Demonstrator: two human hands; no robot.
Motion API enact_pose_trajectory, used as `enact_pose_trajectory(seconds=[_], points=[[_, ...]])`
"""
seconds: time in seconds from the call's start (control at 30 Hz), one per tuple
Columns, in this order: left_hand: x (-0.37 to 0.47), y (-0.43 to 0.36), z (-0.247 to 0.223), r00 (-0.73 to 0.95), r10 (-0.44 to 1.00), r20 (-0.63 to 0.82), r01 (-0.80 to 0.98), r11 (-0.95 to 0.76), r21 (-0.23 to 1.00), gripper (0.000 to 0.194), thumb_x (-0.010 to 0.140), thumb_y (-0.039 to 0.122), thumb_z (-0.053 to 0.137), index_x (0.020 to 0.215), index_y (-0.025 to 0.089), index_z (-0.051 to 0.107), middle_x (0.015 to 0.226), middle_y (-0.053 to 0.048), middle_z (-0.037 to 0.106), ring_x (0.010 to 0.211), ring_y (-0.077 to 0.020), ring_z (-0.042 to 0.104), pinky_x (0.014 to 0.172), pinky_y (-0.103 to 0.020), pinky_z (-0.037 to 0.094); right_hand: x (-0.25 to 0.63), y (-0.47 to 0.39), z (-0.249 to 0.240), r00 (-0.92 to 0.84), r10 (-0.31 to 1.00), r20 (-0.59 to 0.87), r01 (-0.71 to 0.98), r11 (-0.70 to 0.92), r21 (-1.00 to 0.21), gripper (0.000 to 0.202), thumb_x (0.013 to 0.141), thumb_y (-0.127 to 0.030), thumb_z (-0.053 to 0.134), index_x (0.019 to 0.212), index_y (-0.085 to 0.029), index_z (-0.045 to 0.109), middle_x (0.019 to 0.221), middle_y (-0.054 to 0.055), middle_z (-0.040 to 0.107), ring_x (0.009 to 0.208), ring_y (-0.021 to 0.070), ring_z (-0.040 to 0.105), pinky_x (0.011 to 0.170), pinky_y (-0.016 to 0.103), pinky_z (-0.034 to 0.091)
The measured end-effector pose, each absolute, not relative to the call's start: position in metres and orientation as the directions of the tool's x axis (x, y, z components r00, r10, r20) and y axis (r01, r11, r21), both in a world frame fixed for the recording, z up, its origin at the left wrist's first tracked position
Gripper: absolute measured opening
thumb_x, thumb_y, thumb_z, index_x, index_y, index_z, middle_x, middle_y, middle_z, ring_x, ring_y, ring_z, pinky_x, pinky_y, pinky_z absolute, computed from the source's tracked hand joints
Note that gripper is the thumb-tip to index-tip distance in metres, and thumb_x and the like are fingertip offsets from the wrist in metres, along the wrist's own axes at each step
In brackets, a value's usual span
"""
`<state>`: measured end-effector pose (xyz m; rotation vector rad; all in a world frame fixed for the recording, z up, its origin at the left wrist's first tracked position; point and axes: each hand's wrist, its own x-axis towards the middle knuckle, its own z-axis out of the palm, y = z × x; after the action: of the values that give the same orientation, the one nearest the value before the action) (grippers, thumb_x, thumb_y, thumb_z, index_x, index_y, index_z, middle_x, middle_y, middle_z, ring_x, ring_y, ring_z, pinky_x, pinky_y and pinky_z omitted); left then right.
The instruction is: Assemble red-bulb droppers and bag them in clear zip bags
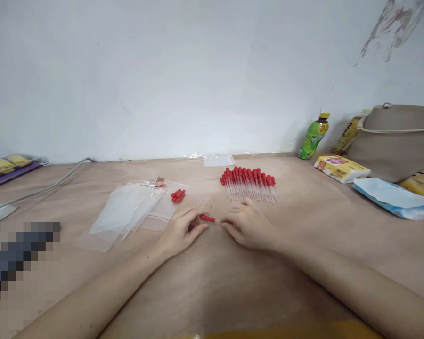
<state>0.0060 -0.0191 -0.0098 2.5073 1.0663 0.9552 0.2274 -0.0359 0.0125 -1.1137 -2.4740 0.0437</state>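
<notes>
Between my two hands lies a dropper, its red rubber bulb (207,218) joined or butted against a clear tube; I cannot tell how far the tube goes in. The fingers of my left hand (183,227) are closed on the bulb's end. My right hand (248,225) pinches the clear tube, mostly hidden by the fingers. Just behind my right hand is a pile of droppers (249,181) with red bulbs pointing away. A few loose clear tubes (202,199) lie behind the gap between my hands. Loose red bulbs (177,196) sit in a small heap beyond my left hand.
Clear zip bags (125,212) lie at left, another bag (219,161) by the wall. A grey cable (63,179) and a food tray (17,169) are far left. At right stand a green bottle (314,136), a tissue pack (341,168), a blue-white packet (392,197) and a bag (395,141).
</notes>
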Motion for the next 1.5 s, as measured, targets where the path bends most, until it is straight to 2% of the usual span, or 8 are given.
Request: enact_pose_trajectory(seconds=[0.17, 0.37, 0.6, 0.77, 0.93, 1.1, 1.33, 1.5], points=[[0.006, -0.019, -0.008, 0.484, 0.774, 0.408, 0.6, -0.633, 0.49, 0.028, 0.082, 0.027, 0.053, 0.109, 0.018, 0.052, 0.087, -0.004, 0.055, 0.067, -0.0128, 0.052, 0.061, -0.026, 0.046, 0.254, 0.001, 0.025, -0.169, 0.935, 0.312, 0.842, 0.301, -0.447, 0.021, 0.078, -0.031, 0.05, 0.068, -0.021, 0.065, 0.065, 0.0, 0.065, 0.061, 0.0145, 0.056, 0.058, 0.026, 0.031], [0.007, -0.02, -0.006, 0.567, 0.745, 0.352, 0.599, -0.666, 0.445, 0.014, 0.085, 0.024, 0.048, 0.089, 0.018, 0.06, 0.083, -0.004, 0.057, 0.073, -0.0144, 0.054, 0.066, -0.027, 0.044, 0.256, 0.06, 0.03, 0.189, 0.939, 0.287, 0.888, -0.038, -0.457, 0.024, 0.074, -0.036, 0.05, 0.06, -0.021, 0.062, 0.066, 0.001, 0.065, 0.069, 0.017, 0.058, 0.061, 0.027, 0.035], [0.006, -0.019, -0.005, 0.568, 0.748, 0.344, 0.594, -0.661, 0.458, 0.014, 0.084, 0.025, 0.05, 0.089, 0.018, 0.061, 0.084, -0.004, 0.058, 0.072, -0.0142, 0.053, 0.065, -0.027, 0.043, 0.243, 0.082, 0.019, 0.233, 0.932, 0.279, 0.933, -0.133, -0.335, 0.029, 0.074, -0.043, 0.05, 0.064, -0.02, 0.063, 0.072, 0.005, 0.065, 0.078, 0.0215, 0.058, 0.074, 0.034, 0.034], [0.006, -0.018, -0.005, 0.571, 0.75, 0.333, 0.597, -0.658, 0.459, 0.014, 0.084, 0.024, 0.05, 0.088, 0.018, 0.061, 0.083, -0.004, 0.057, 0.071, -0.0137, 0.053, 0.065, -0.026, 0.043, 0.225, 0.067, 0.018, 0.085, 0.933, 0.35, 0.946, 0.035, -0.323, 0.026, 0.078, -0.039, 0.045, 0.07, -0.021, 0.063, 0.074, 0.002, 0.066, 0.077, 0.0186, 0.059, 0.08, 0.036, 0.03], [0.007, -0.019, -0.007, 0.54, 0.764, 0.352, 0.616, -0.644, 0.453, 0.014, 0.084, 0.026, 0.05, 0.088, 0.019, 0.061, 0.083, -0.003, 0.058, 0.072, -0.0146, 0.053, 0.067, -0.027, 0.044, 0.181, 0.057, 0.016, -0.041, 0.981, 0.192, 0.959, 0.092, -0.267, 0.026, 0.076, -0.039, 0.049, 0.076, -0.018, 0.066, 0.083, 0.008, 0.068, 0.085, 0.0221, 0.06, 0.079, 0.035, 0.032], [-0.011, 0.002, 0.002, 0.408, 0.749, 0.522, 0.759, -0.596, 0.263, 0.021, 0.086, 0.025, 0.044, 0.098, 0.019, 0.061, 0.1, -0.008, 0.054, 0.098, -0.022, 0.049, 0.088, -0.037, 0.04, 0.156, 0.065, 0.013, -0.007, 0.992, 0.123, 0.96, 0.041, -0.276, 0.03, 0.075, -0.039, 0.049, 0.083, -0.016, 0.067, 0.088, 0.013, 0.067, 0.084, 0.024, 0.061, 0.078, 0.036, 0.035], [-0.041, 0.057, 0.012, 0.36, 0.91, 0.203, 0.892, -0.4, 0.209, 0.037, 0.077, 0.029, 0.056, 0.112, 0.019, 0.059, 0.099, -0.01, 0.056, 0.094, -0.0242, 0.053, 0.086, -0.038, 0.043, 0.157, 0.07, 0.018, 0.042, 0.998, 0.052, 0.95, -0.024, -0.311, 0.028, 0.071, -0.032, 0.054, 0.09, -0.016, 0.066, 0.097, 0.014, 0.065, 0.089, 0.025, 0.06, 0.076, 0.035, 0.039], [-0.023, 0.062, 0.008, 0.398, 0.885, 0.243, 0.851, -0.455, 0.262, 0.036, 0.077, 0.032, 0.057, 0.11, 0.018, 0.06, 0.098, -0.009, 0.06, 0.09, -0.0226, 0.057, 0.083, -0.034, 0.045, 0.164, 0.069, 0.018, 0.056, 0.998, 0.038, 0.95, -0.042, -0.311, 0.029, 0.07, -0.032, 0.055, 0.092, -0.016, 0.065, 0.1, 0.014, 0.065, 0.093, 0.0252, 0.059, 0.08, 0.036, 0.038]])
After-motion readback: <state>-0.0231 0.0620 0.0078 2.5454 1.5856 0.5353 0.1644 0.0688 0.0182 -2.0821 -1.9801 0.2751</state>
